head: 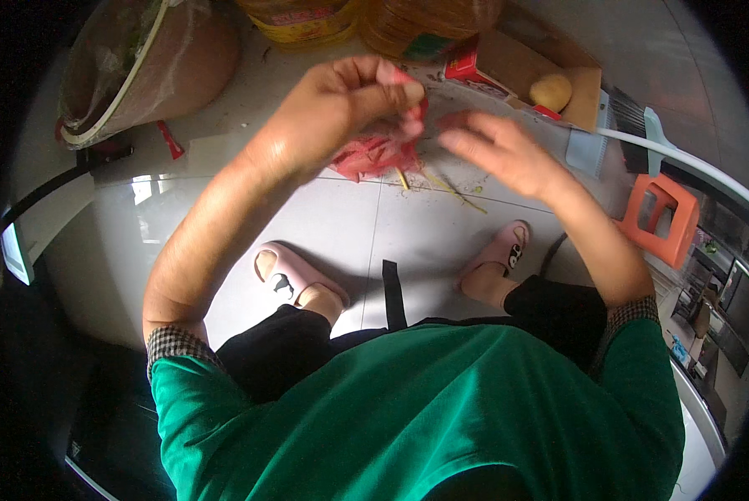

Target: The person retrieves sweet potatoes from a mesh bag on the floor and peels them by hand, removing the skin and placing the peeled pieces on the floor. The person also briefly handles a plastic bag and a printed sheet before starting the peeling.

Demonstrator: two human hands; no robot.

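My left hand (pixel 355 106) is raised above the tiled floor, its fingers and thumb closed on the top of a red plastic bag (pixel 374 155). The crumpled lower part of the bag hangs at or near the floor; whether it touches cannot be told. To its right my right hand (pixel 490 147) is blurred, its fingers apart and pointing at the bag, with nothing seen in them. Thin yellowish stalks (pixel 455 193) and bits of debris lie on the floor just below the bag.
A lined bin (pixel 193 69) stands upper left, a red scrap (pixel 171 140) beside it. Large bottles of yellow liquid (pixel 305 22) stand at the top. A cardboard box (pixel 584 94) holds a potato (pixel 550 92). A dustpan (pixel 584 150), a broom (pixel 656 141) and an orange stool (pixel 665 219) are at right.
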